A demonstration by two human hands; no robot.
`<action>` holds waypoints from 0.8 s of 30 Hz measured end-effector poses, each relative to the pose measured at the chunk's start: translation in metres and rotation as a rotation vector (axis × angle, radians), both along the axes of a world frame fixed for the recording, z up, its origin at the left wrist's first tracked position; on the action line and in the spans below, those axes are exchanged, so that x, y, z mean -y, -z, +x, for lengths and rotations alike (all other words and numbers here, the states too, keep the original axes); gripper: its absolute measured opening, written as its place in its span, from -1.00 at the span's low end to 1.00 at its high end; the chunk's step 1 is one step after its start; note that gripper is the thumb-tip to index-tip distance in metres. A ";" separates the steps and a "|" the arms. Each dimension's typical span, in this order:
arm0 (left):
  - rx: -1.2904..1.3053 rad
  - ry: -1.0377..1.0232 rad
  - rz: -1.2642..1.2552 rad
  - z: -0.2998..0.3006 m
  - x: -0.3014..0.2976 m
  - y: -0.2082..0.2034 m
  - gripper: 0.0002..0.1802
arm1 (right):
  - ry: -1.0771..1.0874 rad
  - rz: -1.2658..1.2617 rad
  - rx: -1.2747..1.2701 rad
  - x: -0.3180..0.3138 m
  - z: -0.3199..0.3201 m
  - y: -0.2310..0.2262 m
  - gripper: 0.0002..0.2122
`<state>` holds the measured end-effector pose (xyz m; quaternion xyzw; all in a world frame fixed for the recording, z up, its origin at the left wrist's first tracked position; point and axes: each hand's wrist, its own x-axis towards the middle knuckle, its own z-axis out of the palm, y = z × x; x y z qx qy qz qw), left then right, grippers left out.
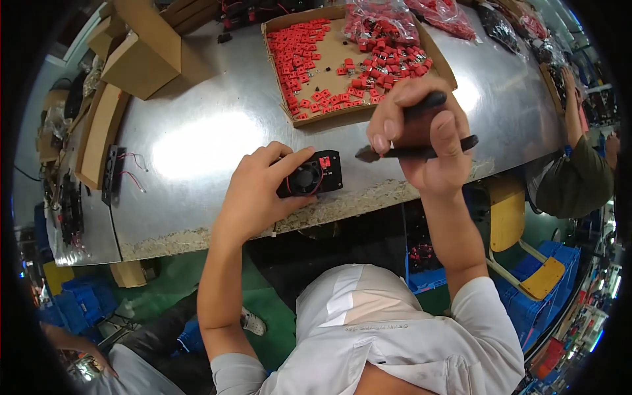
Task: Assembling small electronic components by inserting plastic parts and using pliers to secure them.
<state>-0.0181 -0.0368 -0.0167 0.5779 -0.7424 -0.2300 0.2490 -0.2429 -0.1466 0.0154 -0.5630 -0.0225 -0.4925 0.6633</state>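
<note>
Bench assembly seen from above: the left hand pinches a black fan unit between the thumb, along its near edge, and the fingers, along its far edge. The unit projects from the fingertips toward the right; its round fan lies closest to the palm, and a small red piece sits on the far part of its outer end. Whether the unit rests on the metal table or is held just above it cannot be told. The right hand — raised, palm turned upward, fingers curled — grips a dark hand tool with black handles, its tip pointing left toward the unit, apart from it. Beyond both hands stands a shallow cardboard tray containing many red parts and, at its far side, a clear plastic bag of similar pieces. At the left, a black part with red wires lies beside a long cardboard box.
</note>
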 end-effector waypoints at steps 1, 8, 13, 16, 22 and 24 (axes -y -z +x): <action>0.036 -0.037 -0.055 -0.003 -0.003 0.002 -0.25 | 0.048 0.019 -0.057 -0.004 -0.004 0.006 -0.63; 0.076 -0.102 -0.128 -0.013 -0.016 0.006 -0.25 | 0.146 0.231 -0.037 -0.013 0.007 0.020 -0.67; 0.066 -0.151 -0.081 -0.019 -0.021 0.005 -0.26 | 0.216 0.191 -0.056 -0.021 0.026 0.009 -0.70; 0.069 -0.195 -0.024 -0.025 -0.022 0.000 -0.25 | 0.253 0.172 -0.074 -0.021 0.033 0.008 -0.71; 0.124 -0.213 -0.090 -0.032 -0.024 -0.001 -0.30 | 0.277 0.171 -0.090 -0.023 0.039 0.012 -0.73; 0.119 -0.217 -0.092 -0.033 -0.025 -0.002 -0.30 | 0.272 0.178 -0.088 -0.023 0.040 0.013 -0.73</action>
